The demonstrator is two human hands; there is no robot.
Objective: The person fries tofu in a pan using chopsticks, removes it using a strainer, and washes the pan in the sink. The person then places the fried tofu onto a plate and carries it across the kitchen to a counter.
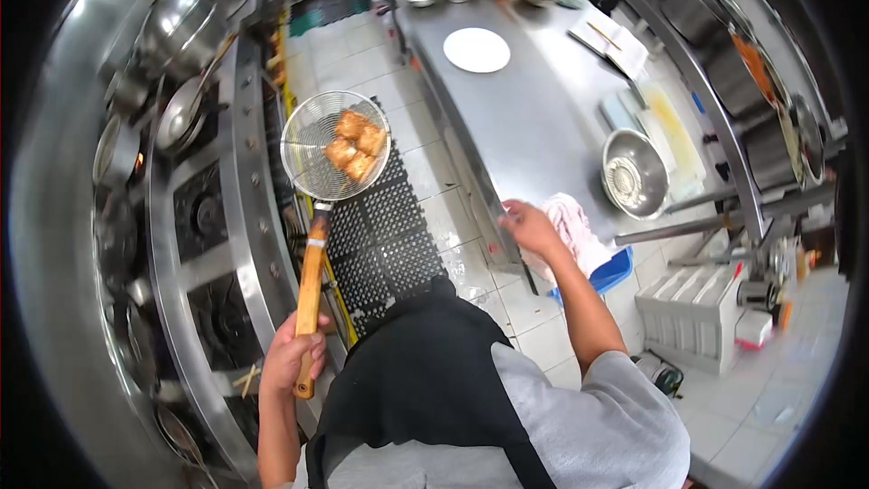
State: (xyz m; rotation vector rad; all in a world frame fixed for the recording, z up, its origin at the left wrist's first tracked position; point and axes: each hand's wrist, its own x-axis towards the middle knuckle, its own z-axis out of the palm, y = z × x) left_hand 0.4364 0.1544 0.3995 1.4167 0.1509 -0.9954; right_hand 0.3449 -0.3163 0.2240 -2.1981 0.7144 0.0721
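My left hand (299,349) is wrapped round the wooden handle (310,290) of a round wire skimmer (312,163). Several golden-brown fried pieces (358,143) lie in its mesh basket, which is held out over the floor between stove and table. My right hand (529,228) is over the near edge of the steel table (534,145), fingers loosely bent and a little apart, with nothing visible in them. Just beside it, a pink and white cloth (575,235) hangs at the table corner; whether the hand touches it I cannot tell.
A white plate (477,50), a metal bowl (635,174), an open notebook (611,41) and a cutting board (674,149) are on the table. Gas burners (201,213) and pans line the left. Below lies a black rubber mat (376,235); a blue bin (611,273) stands right.
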